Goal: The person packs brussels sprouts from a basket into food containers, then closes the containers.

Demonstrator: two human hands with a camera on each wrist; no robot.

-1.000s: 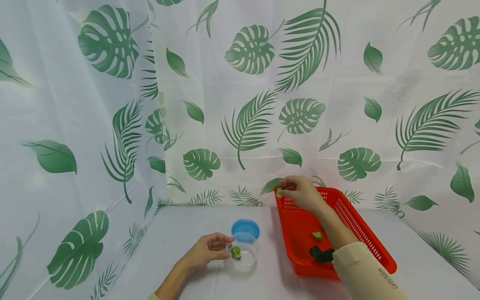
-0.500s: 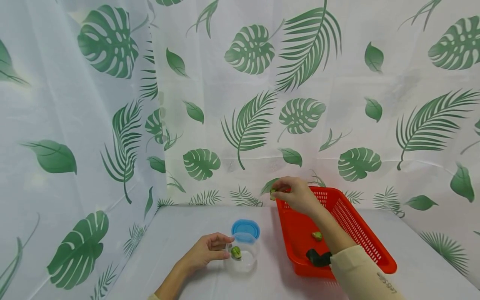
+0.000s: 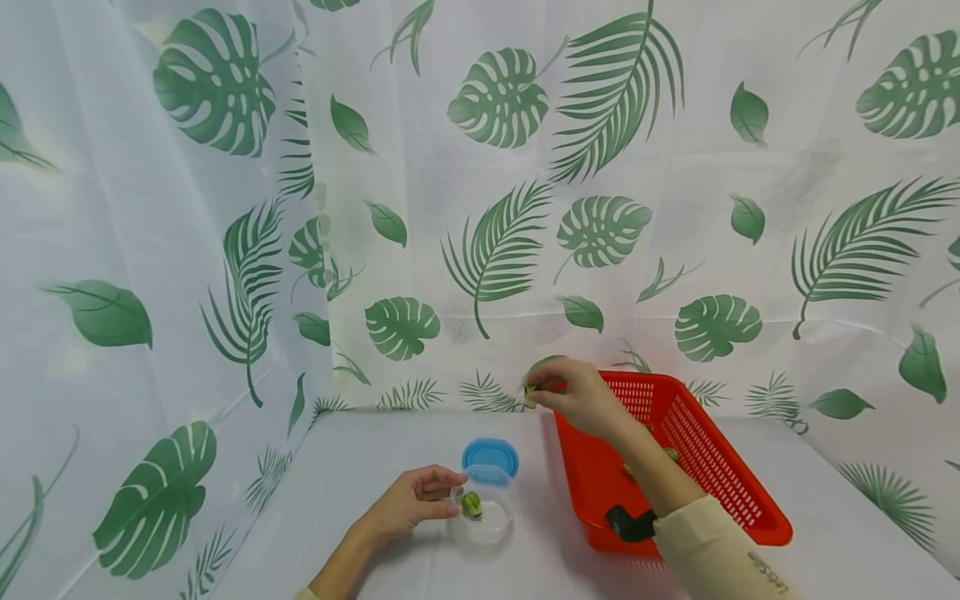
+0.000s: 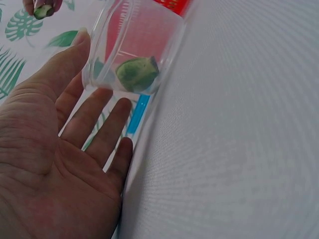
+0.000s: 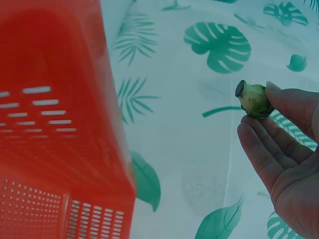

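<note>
My right hand (image 3: pixel 577 396) pinches a Brussels sprout (image 5: pixel 255 101) between thumb and fingertips. The sprout is in the air just past the left rim of the red basket (image 3: pixel 573 475), its cut stem end showing in the right wrist view. My left hand (image 3: pixel 416 498) holds the side of a small clear plastic container (image 3: pixel 495 525), thumb at the rim and fingers behind the wall. Inside the container lies another Brussels sprout (image 4: pixel 137 74). More sprouts (image 3: pixel 671 454) lie in the basket, partly hidden by the right forearm.
A blue lid (image 3: pixel 491 457) lies on the white tabletop (image 3: pixel 375 450), just behind the container. A leaf-printed curtain (image 3: pixel 510 250) rises behind and at the sides. A black object (image 3: pixel 628 523) shows by the right forearm, over the basket's near end.
My right hand has moved left with its sprout, from over the basket's far left corner to outside the rim. The left hand and the container have stayed in place.
</note>
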